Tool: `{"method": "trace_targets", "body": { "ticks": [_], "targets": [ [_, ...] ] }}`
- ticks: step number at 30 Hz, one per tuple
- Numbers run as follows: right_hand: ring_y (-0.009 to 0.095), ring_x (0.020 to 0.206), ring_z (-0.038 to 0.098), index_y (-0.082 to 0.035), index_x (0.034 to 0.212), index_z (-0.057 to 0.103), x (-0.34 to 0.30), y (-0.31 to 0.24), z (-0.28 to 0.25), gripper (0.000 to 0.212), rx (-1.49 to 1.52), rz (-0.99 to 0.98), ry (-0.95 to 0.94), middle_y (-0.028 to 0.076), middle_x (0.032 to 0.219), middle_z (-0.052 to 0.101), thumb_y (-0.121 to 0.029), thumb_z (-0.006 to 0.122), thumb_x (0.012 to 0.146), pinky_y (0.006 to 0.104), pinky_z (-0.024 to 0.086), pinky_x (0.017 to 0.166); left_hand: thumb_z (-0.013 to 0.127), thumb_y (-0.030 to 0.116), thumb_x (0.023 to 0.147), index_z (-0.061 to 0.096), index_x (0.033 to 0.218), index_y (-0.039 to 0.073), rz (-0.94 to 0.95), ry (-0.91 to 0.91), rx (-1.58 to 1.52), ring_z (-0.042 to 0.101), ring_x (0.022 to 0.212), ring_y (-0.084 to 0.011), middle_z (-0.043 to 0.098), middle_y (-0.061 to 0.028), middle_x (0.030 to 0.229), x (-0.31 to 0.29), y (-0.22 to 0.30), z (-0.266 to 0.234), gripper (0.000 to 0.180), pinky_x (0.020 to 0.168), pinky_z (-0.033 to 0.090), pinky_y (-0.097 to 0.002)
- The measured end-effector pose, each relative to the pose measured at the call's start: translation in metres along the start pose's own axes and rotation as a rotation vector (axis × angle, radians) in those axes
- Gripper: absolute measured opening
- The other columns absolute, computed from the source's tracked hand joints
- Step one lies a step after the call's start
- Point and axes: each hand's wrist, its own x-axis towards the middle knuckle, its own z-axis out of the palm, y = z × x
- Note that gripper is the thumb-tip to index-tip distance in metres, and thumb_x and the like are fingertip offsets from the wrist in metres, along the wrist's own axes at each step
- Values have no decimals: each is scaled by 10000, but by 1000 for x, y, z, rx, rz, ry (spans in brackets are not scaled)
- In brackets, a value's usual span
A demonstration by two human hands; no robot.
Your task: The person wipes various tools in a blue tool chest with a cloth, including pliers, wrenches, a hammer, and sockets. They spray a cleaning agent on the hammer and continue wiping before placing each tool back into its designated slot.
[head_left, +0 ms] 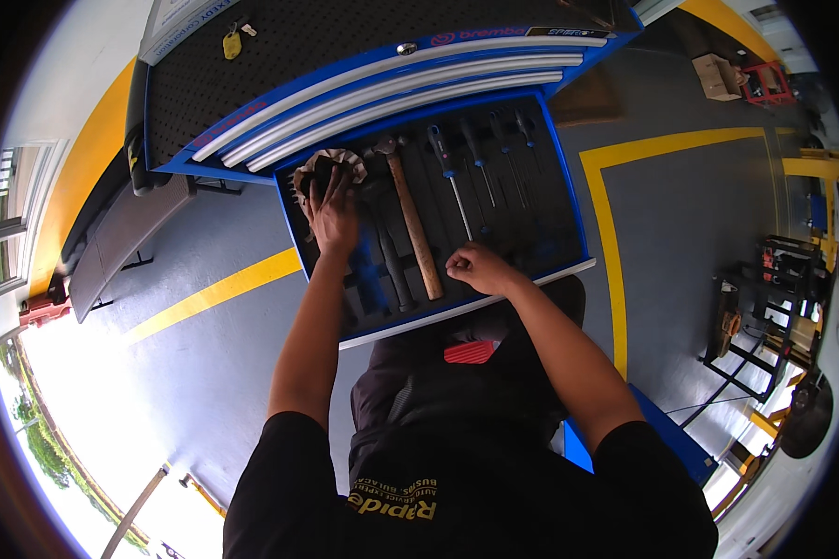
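Over the far left corner of a pulled-out drawer [569,186] with a black tool insert, my left hand [334,219] lies with its fingers stretched out. Beneath those fingers is a dark thing I cannot make out, on crumpled beige paper or cloth [354,160]. My right hand [480,270] is closed, fingers curled, near the drawer's front edge; whatever it may hold is hidden. Just beyond it ends the shaft of a long screwdriver [454,191]. Between my hands lie a wooden-handled hammer [412,219] and a black-handled tool [391,259].
Several smaller screwdrivers [476,149] lie at the drawer's right. The blue tool cabinet [364,107] stands behind, with a yellow tag [232,45] on its top. A bench [130,238] is at left, a black rack [755,354] at right. Yellow lines [609,252] mark the grey floor.
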Motion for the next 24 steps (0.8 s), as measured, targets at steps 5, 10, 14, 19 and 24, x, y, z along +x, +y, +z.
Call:
{"method": "trace_targets", "body": {
  "ticks": [5,10,14,19,24],
  "targets": [
    [226,963,669,-41,1094,694,-6,2,0,274,140,4,45,96,1026,681,-284,688,967,348,535,871,473,360,1069,588,1407,78,-307,-240,-867,601,1268,-368,611,-155,1416,-14,-18,-25,455,1106,446,-435],
    [185,1031,657,-2,1300,581,-36,-29,5,444,536,118,89,83,1075,688,-307,684,995,319,532,886,507,394,1065,615,1308,-25,-780,-308,-1745,685,1109,-267,684,-174,1258,-61,60,-92,496,969,529,-377],
    [212,1120,637,6,1401,520,-62,-60,16,616,917,64,108,113,1158,677,-352,742,951,340,509,970,575,374,1043,632,1273,-7,-836,-716,-1499,667,1075,-211,698,-138,1157,-114,64,-74,448,960,517,-351],
    [241,1188,631,34,1345,571,-93,-57,-41,594,758,43,378,141,1238,675,-248,780,865,348,476,1045,580,290,1023,617,1303,19,-319,-607,-791,639,1176,-253,686,-141,1149,-146,61,-82,391,1040,473,-368],
    [373,1196,597,-23,1307,551,-91,-7,-113,444,44,151,995,190,1264,594,-72,668,882,441,483,1035,654,221,949,523,1439,75,-220,-153,-246,456,1390,-385,459,-165,1523,-188,8,-93,528,1155,373,-474]
  ]
}}
